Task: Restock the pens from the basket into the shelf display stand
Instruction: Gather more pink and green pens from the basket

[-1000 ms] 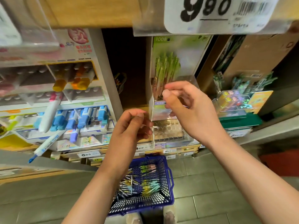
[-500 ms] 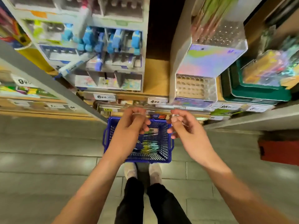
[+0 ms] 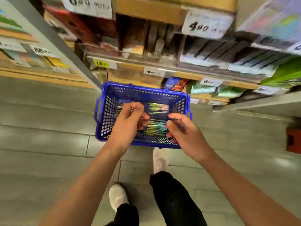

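Observation:
A blue plastic basket (image 3: 104, 111) stands on the floor in front of the shelves, with several thin green, yellow and teal pens (image 3: 158, 106) lying in it. My left hand (image 3: 128, 123) hovers over the basket's left half with its fingers bent inward; motion blur hides whether it pinches a pen. Over the basket's right half, my right hand (image 3: 185, 134) has loosely curled fingers just above the pens, and nothing shows in it. An iridescent corner, likely of the display stand (image 3: 276, 18), shows blurred at the top right.
Wooden shelves (image 3: 179, 75) with price tags and packed stationery rise right behind the basket. A grey shelf upright (image 3: 65, 46) slants down to the basket's left. My feet in white shoes (image 3: 160, 160) stand on the grey tiled floor just before the basket.
My view has tipped down from the display stand to the basket. Both hands have come down from the stand and now sit over the pens in the basket.

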`<state>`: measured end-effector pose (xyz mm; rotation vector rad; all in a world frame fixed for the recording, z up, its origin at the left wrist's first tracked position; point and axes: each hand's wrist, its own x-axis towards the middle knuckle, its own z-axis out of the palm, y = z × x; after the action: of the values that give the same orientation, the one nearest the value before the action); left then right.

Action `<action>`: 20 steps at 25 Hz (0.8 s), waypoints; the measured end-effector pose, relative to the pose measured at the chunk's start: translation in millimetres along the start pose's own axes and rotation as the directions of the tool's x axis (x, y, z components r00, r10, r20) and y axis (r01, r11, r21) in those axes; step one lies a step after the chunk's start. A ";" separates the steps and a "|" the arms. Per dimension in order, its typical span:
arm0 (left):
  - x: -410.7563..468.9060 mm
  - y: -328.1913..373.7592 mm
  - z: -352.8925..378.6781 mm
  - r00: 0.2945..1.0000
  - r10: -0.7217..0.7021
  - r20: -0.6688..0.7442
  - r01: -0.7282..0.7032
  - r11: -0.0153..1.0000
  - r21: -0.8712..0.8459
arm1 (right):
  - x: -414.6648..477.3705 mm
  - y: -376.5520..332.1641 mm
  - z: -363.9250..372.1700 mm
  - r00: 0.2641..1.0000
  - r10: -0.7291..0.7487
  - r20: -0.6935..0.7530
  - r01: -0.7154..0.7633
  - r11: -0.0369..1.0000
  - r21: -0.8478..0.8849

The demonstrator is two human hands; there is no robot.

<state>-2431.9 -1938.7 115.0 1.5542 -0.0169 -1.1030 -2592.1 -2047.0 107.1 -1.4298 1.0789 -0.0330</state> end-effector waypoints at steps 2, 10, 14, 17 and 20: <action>28.0 -54.5 -13.2 0.998 -0.066 -0.012 0.066 0.996 0.060 | 30.2 52.5 18.9 1.000 0.004 0.003 -0.004 0.998 -0.063; 182.6 -209.1 -25.5 0.980 -0.070 0.184 -0.013 0.909 0.416 | 169.1 213.6 28.9 0.969 0.049 0.243 0.109 0.796 -0.595; 246.5 -240.0 -31.0 0.950 -0.058 0.308 -0.128 0.825 0.550 | 247.7 244.5 40.8 0.881 0.210 0.423 0.334 0.357 -0.872; 272.6 -255.5 -38.1 0.952 -0.094 0.291 -0.115 0.773 0.624 | 304.3 253.0 56.5 0.853 0.393 0.343 0.382 -0.024 -0.924; 279.9 -257.7 -46.6 0.962 -0.114 0.249 -0.070 0.777 0.625 | 343.7 256.9 65.0 0.910 0.304 0.283 0.324 -0.095 -0.941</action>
<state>-2385.3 -1974.0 -263.8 1.9744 -0.6223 -1.4142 -2507.0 -2147.5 -306.4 -2.6599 0.5312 1.4307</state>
